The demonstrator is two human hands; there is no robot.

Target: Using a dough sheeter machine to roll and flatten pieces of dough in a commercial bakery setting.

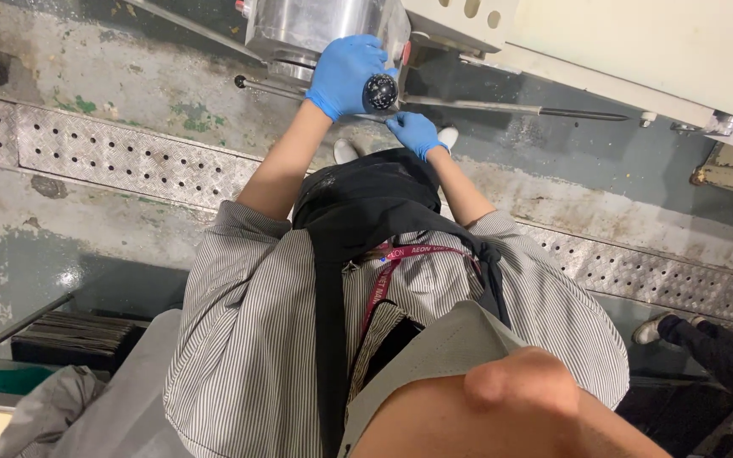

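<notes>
Black knob on steel machine: left hand, blue-gloved, grip clamped on it. Right hand beside, fingers loosely curled, holding nothing. Turning under way, judged; finish not visible.

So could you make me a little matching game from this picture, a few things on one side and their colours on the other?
Things:
1. gloves on the left hand and right hand
2. round knob
3. lanyard
4. shirt

Colours:
A. red
B. grey and white stripes
C. blue
D. black

Pairs: 1-C, 2-D, 3-A, 4-B
</notes>
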